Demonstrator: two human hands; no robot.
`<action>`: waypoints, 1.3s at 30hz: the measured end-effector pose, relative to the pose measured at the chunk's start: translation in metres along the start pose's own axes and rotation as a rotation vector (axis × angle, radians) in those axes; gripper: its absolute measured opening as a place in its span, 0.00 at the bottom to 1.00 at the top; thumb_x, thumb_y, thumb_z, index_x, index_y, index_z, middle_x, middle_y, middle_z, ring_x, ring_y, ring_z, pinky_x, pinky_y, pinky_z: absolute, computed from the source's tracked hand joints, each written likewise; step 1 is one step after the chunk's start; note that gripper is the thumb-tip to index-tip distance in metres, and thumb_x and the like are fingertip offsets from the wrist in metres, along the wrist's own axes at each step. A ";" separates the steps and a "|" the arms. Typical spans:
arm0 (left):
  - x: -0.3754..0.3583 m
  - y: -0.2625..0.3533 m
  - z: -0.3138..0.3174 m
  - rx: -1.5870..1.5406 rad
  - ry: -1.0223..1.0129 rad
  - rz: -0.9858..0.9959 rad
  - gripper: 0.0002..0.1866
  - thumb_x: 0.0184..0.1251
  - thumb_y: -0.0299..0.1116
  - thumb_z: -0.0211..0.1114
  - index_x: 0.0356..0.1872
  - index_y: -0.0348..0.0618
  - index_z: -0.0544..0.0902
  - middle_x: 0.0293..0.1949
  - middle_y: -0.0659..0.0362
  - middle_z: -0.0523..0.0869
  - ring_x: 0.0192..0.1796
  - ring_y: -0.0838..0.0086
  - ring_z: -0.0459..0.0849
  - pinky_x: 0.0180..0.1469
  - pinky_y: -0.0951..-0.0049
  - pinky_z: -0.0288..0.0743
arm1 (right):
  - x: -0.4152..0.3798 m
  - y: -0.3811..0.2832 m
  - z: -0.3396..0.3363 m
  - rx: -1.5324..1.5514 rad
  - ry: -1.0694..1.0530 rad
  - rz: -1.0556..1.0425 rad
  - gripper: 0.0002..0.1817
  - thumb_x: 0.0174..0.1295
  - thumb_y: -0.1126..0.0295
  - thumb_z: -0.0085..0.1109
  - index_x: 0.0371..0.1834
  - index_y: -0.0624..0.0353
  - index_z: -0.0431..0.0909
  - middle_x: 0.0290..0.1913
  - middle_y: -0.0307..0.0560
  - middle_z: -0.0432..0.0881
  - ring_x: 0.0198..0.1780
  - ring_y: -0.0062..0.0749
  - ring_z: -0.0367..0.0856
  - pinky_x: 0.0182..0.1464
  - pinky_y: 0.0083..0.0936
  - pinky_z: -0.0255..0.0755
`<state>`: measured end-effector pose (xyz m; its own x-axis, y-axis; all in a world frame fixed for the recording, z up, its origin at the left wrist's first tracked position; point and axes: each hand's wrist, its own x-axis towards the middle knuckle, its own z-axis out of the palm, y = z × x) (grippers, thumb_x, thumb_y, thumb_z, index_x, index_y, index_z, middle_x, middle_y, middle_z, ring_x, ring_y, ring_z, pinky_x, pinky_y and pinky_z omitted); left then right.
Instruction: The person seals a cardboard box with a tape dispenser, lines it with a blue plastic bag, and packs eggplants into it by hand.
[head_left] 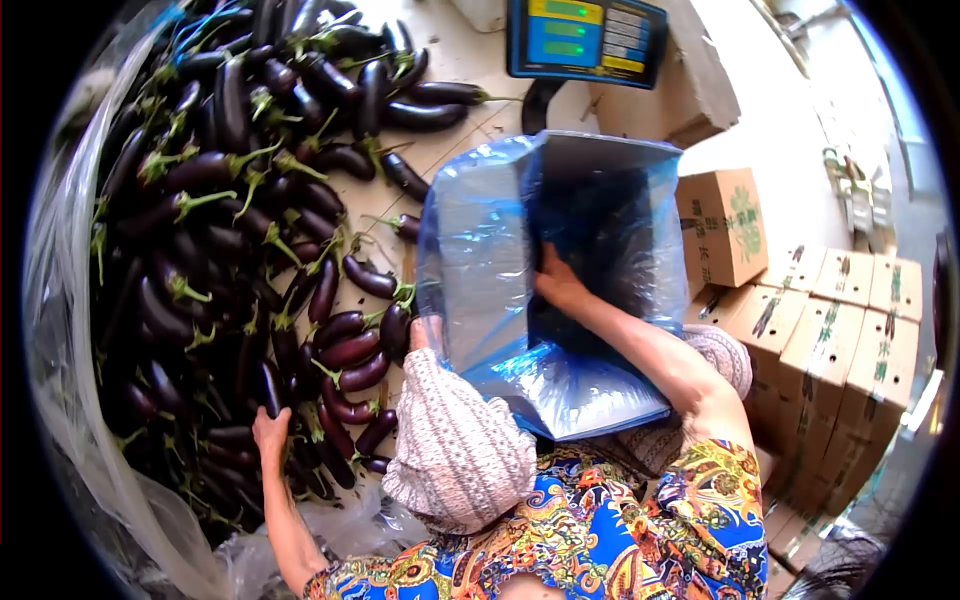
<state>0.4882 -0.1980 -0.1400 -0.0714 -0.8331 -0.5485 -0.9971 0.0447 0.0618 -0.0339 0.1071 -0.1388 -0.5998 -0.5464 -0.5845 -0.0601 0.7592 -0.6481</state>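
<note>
My left hand (270, 427) is closed around the lower end of a dark purple eggplant (268, 388) at the near side of a large heap of eggplants (230, 110). My right hand (560, 282) reaches down inside an open cardboard box lined with a blue plastic bag (480, 250). The box stands in front of my knees, its flaps spread under the film. Deep shadow fills the inside of the box and covers my right fingers, so I cannot tell what they hold.
A scale display (585, 40) on a post stands behind the box. Clear plastic sheeting (65, 340) edges the heap on the left. Stacked printed cartons (820, 350) rise on the right, with one carton (722, 228) on top. Loose eggplants lie on the floor left of the box.
</note>
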 end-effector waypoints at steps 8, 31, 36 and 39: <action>-0.092 0.051 -0.041 -1.124 -0.416 0.128 0.25 0.66 0.49 0.62 0.53 0.37 0.77 0.41 0.61 0.83 0.40 0.77 0.80 0.48 0.77 0.73 | 0.039 0.015 0.025 -0.253 0.021 0.075 0.47 0.64 0.40 0.54 0.71 0.72 0.53 0.61 0.77 0.72 0.63 0.68 0.72 0.66 0.45 0.67; -0.194 0.518 0.051 -0.313 -0.784 0.723 0.44 0.67 0.40 0.62 0.79 0.57 0.47 0.49 0.44 0.85 0.43 0.53 0.88 0.45 0.62 0.85 | -0.023 -0.014 -0.162 -0.478 0.515 -0.240 0.60 0.42 0.44 0.78 0.74 0.63 0.54 0.67 0.66 0.63 0.68 0.63 0.60 0.70 0.51 0.58; -0.193 0.519 0.144 -0.143 -0.571 0.930 0.53 0.62 0.34 0.65 0.79 0.61 0.34 0.50 0.33 0.82 0.50 0.38 0.83 0.57 0.51 0.76 | -0.019 -0.011 -0.160 -0.321 0.362 -0.178 0.43 0.48 0.61 0.67 0.66 0.72 0.60 0.60 0.74 0.69 0.60 0.70 0.70 0.63 0.50 0.68; -0.190 0.526 0.150 0.031 -0.551 0.947 0.54 0.63 0.35 0.65 0.79 0.58 0.33 0.49 0.32 0.83 0.51 0.37 0.82 0.57 0.50 0.76 | -0.026 -0.016 -0.161 -0.221 0.222 -0.062 0.32 0.50 0.68 0.63 0.59 0.69 0.65 0.47 0.75 0.77 0.54 0.68 0.76 0.56 0.47 0.71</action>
<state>-0.0270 0.0667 -0.1282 -0.8039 -0.0935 -0.5873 -0.5312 0.5571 0.6383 -0.1459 0.1663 -0.0340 -0.7476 -0.5222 -0.4104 -0.2593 0.7984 -0.5435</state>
